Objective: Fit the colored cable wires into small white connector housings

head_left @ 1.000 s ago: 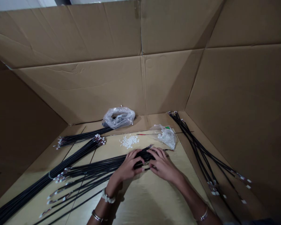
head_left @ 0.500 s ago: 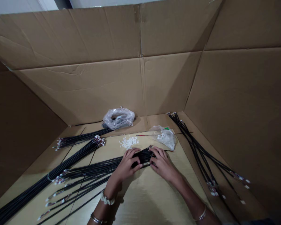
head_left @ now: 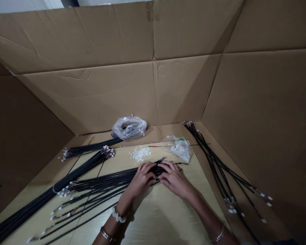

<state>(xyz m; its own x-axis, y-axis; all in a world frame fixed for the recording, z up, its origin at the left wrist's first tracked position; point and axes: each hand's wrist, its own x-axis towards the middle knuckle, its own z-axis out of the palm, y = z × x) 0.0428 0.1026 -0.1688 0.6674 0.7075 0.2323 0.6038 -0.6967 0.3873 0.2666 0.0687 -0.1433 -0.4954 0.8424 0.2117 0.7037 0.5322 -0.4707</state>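
A loose bundle of black cables [head_left: 109, 179] lies across the table in front of me, its left ends fanned out with white connectors and short coloured wires. My left hand [head_left: 143, 177] is curled over the right part of this bundle, thumb bent inward. Close beside it, my right hand [head_left: 172, 178] bends its fingers around the same cables near their stripped right ends. The fingers partly hide the gripped stretch. Just behind the hands lies a pile of small white connector housings [head_left: 140, 154]. A clear bag [head_left: 183, 151] with more white pieces rests behind my right hand.
Cardboard walls [head_left: 112, 95] enclose the table at the back and sides. A thick tied cable bundle [head_left: 73, 180] runs along the left, with another bundle [head_left: 91, 149] behind it under a clear plastic bag [head_left: 130, 127]. More black cables [head_left: 214, 160] lie on the right. A thin red-tipped tool [head_left: 154, 146] lies behind the connectors.
My hands have come closer together, the right one shifting left along the cables. Another white cable end now shows at the lower left, and the loose cables have slid slightly.
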